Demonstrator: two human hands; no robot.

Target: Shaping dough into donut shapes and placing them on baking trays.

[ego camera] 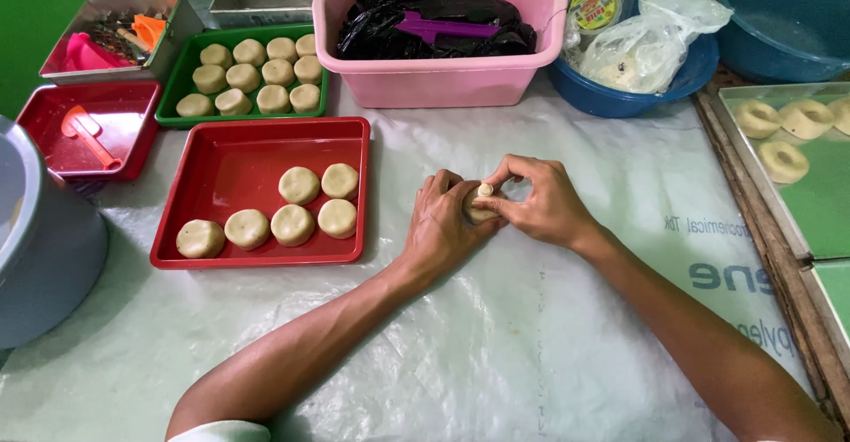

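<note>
Both my hands meet over the middle of the plastic-covered table around one pale dough ball (481, 205). My left hand (440, 226) cups the ball from the left. The fingers of my right hand (542, 203) pinch its top from the right. To the left, a red tray (232, 150) holds several flattened dough rounds (292, 224). Behind it a green tray (177, 81) is filled with several more dough balls (258, 74).
A pink tub (443, 83) with black plastic and a purple scraper stands at the back. A blue bowl (620, 101) with a plastic bag sits beside it. Ring-shaped dough pieces (783, 160) lie on a tray at right. A small red tray (124, 114) and grey bucket (44, 247) are at left.
</note>
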